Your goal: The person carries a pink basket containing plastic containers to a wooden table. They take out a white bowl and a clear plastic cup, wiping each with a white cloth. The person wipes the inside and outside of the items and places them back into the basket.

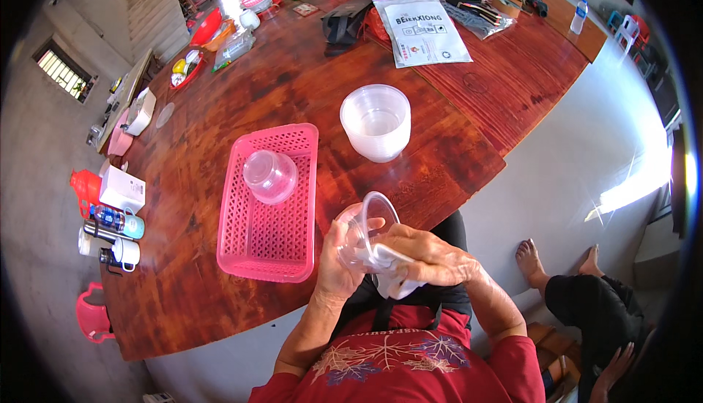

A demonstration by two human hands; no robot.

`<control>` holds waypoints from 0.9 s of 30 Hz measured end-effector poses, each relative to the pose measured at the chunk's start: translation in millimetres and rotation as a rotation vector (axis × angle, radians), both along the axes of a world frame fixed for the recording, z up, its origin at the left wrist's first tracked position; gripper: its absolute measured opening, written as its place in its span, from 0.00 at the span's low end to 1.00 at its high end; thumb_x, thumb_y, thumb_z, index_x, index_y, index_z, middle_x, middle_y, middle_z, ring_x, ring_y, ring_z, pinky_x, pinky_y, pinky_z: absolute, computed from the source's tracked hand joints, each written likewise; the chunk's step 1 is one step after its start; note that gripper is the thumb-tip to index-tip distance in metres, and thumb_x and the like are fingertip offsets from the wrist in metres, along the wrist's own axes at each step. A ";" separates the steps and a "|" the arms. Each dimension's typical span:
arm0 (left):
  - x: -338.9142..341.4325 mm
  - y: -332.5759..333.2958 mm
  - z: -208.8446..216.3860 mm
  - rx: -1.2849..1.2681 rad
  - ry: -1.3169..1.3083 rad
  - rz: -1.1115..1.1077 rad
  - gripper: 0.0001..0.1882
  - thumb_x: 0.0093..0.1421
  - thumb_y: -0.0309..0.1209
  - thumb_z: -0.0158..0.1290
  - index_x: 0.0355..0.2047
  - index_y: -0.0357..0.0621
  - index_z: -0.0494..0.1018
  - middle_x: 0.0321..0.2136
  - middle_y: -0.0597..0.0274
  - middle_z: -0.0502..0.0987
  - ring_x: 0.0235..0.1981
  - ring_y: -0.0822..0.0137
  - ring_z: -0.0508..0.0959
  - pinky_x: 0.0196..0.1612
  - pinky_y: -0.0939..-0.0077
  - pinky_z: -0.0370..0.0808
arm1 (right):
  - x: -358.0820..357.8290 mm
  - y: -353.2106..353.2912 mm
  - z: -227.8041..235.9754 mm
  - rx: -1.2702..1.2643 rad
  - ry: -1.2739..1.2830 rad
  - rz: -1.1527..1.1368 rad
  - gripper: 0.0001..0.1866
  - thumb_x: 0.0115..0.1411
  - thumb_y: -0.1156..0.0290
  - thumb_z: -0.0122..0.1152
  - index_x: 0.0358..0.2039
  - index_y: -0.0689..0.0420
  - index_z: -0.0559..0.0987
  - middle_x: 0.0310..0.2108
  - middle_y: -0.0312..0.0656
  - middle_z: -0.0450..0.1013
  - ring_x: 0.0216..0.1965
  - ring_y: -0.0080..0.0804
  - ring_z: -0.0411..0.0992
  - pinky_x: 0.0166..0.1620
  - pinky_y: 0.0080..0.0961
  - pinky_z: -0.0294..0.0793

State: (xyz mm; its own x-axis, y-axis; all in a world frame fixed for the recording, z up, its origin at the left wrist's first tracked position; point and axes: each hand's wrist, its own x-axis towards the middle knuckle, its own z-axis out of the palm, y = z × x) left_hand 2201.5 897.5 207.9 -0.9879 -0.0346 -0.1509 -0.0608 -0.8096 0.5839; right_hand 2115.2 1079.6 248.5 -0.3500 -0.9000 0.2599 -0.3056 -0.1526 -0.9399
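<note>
Just off the table's near edge, my left hand (338, 256) is wrapped round a clear plastic bowl (364, 229), which is tilted on its side. My right hand (432, 255) grips a white cloth (395, 267) and presses it against the bowl's rim. A pink plastic basket (267, 245) with a lattice bottom lies on the table to the left of my hands. In its far part rests another clear bowl (270, 177), turned upside down. Beyond my hands stands a nested stack of clear bowls (376, 123), open side up.
The brown wooden table (176, 271) ends close to my body. Mugs (126, 254), bottles and a white box (122, 189) line its left edge. Bags, a white package (427, 31) and baskets crowd the far side. A seated person's legs (586, 293) are at right.
</note>
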 end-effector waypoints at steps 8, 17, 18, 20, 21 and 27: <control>2.7 12.1 4.8 0.204 -0.067 -0.096 0.31 0.64 0.52 0.42 0.60 0.45 0.57 0.50 0.50 0.69 0.48 0.47 0.74 0.39 0.43 0.79 | 4.9 -46.2 -28.7 -0.362 0.302 -1.030 0.18 0.50 0.86 0.59 0.41 0.60 0.68 0.38 0.48 0.66 0.38 0.38 0.70 0.41 0.32 0.72; 1.3 5.4 1.0 -0.137 -0.093 0.054 0.30 0.64 0.51 0.43 0.58 0.42 0.60 0.51 0.57 0.70 0.51 0.60 0.72 0.54 0.63 0.71 | 11.2 -25.9 -30.8 0.159 0.688 -0.466 0.24 0.41 0.65 0.70 0.41 0.56 0.76 0.42 0.48 0.63 0.44 0.45 0.66 0.44 0.36 0.72; 1.0 5.4 -3.2 -0.178 -0.092 0.053 0.30 0.64 0.50 0.43 0.58 0.42 0.60 0.51 0.58 0.70 0.51 0.60 0.72 0.54 0.64 0.70 | 12.3 -25.7 -32.3 0.186 0.689 -0.431 0.23 0.41 0.66 0.69 0.40 0.56 0.76 0.41 0.47 0.63 0.43 0.45 0.67 0.43 0.36 0.74; 2.4 4.7 -7.9 -0.181 -0.119 0.061 0.28 0.64 0.49 0.42 0.58 0.42 0.60 0.51 0.57 0.70 0.52 0.61 0.71 0.54 0.65 0.70 | 13.6 -21.4 -30.0 0.193 0.621 -0.259 0.20 0.43 0.68 0.67 0.40 0.57 0.76 0.38 0.47 0.64 0.40 0.45 0.68 0.41 0.35 0.75; 1.6 5.5 -8.2 -0.181 -0.134 0.059 0.28 0.65 0.48 0.42 0.58 0.42 0.60 0.51 0.57 0.70 0.52 0.61 0.71 0.54 0.66 0.70 | 13.8 -19.2 -29.7 0.200 0.584 -0.177 0.19 0.44 0.70 0.67 0.39 0.57 0.76 0.37 0.46 0.64 0.39 0.44 0.69 0.40 0.35 0.76; -1.2 -2.3 -2.0 -0.081 -0.070 0.046 0.31 0.64 0.52 0.38 0.57 0.40 0.61 0.47 0.52 0.73 0.46 0.59 0.75 0.50 0.65 0.73 | 16.9 -39.0 -19.3 -0.199 0.448 -0.281 0.25 0.41 0.78 0.65 0.44 0.60 0.73 0.41 0.46 0.66 0.43 0.44 0.70 0.42 0.35 0.76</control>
